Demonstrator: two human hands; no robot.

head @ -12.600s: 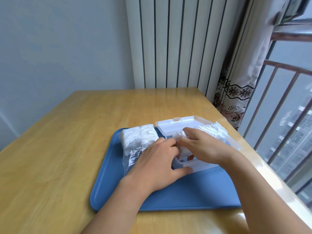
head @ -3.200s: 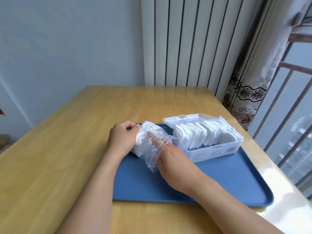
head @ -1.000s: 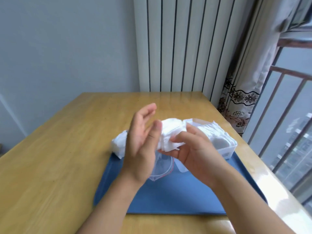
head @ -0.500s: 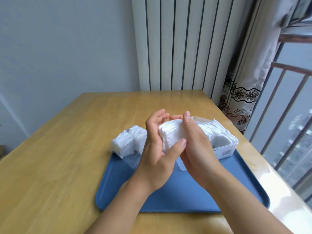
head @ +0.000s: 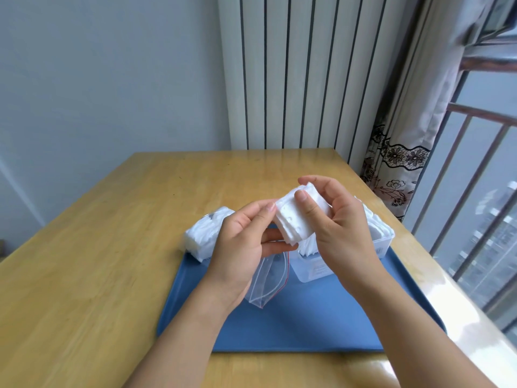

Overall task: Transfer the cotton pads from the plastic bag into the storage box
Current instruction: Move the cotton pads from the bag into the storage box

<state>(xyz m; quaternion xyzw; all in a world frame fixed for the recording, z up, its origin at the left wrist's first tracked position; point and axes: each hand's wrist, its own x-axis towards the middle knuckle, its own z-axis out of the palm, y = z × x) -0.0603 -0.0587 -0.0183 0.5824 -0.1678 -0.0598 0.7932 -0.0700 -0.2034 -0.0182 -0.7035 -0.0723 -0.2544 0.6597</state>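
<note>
My right hand [head: 338, 231] grips a stack of white cotton pads [head: 293, 222] in the air above the blue tray [head: 307, 326], thumb on its front face. My left hand [head: 243, 247] touches the stack's left edge and underside with its fingertips. The clear plastic bag [head: 268, 278] with a red seal line lies on the tray below my hands; more white pads [head: 204, 236] remain in its far left end. The white storage box [head: 383, 245] stands on the tray behind my right hand, filled with pads and mostly hidden.
The tray lies on a wooden table [head: 112, 247]. A white radiator [head: 293, 71] stands at the table's far edge. A curtain [head: 405, 135] and window railing [head: 475, 191] border the right side.
My hands have opened out from pressing the stack between the palms. The right hand now holds the stack higher and tilted, and the left hand has dropped to its left edge.
</note>
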